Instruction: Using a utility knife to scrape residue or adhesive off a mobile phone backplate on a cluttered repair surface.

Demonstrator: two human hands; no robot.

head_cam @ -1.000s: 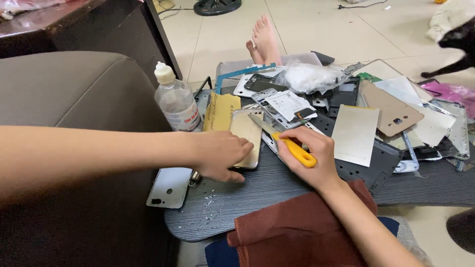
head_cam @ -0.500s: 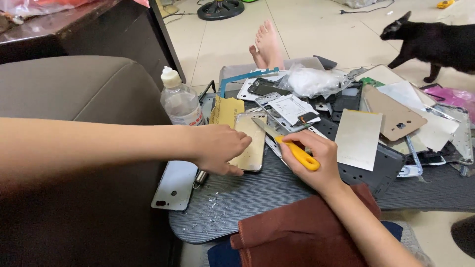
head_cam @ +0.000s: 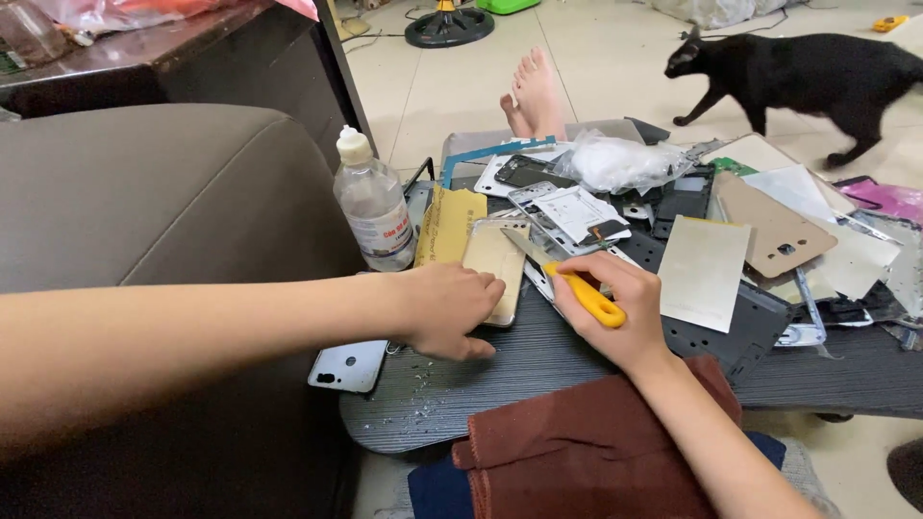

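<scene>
- Two bare hands work over a dark ribbed mat (head_cam: 538, 370) that lies on the floor beside a grey-brown sofa (head_cam: 163, 192).
- The left hand (head_cam: 447, 309) presses flat on the lower end of a gold phone back cover (head_cam: 495, 258), fingers spread over it, holding it down rather than gripping it.
- The cover lies near the mat's left edge, just right of a yellow sanding sheet (head_cam: 449, 226).
- The right hand (head_cam: 615, 312) is closed around the yellow handle of a utility knife (head_cam: 577, 288); the blade tip points up-left and reaches the cover's right edge.
- A clear plastic bottle (head_cam: 375, 207) with a white cap stands at the mat's far left corner, just beside the sanding sheet.
- A white phone back (head_cam: 348, 367) lies off the mat's left edge, near the left wrist.
- Phone frames, screens and flat panels (head_cam: 702, 274) crowd the far and right parts of the mat.
- A reddish-brown cloth (head_cam: 577, 452) covers the near edge, under the right forearm.
- A black cat (head_cam: 808, 77) walks on the tiled floor beyond the mat's far right corner.
- A bare foot (head_cam: 538, 96) rests past the far edge.
</scene>
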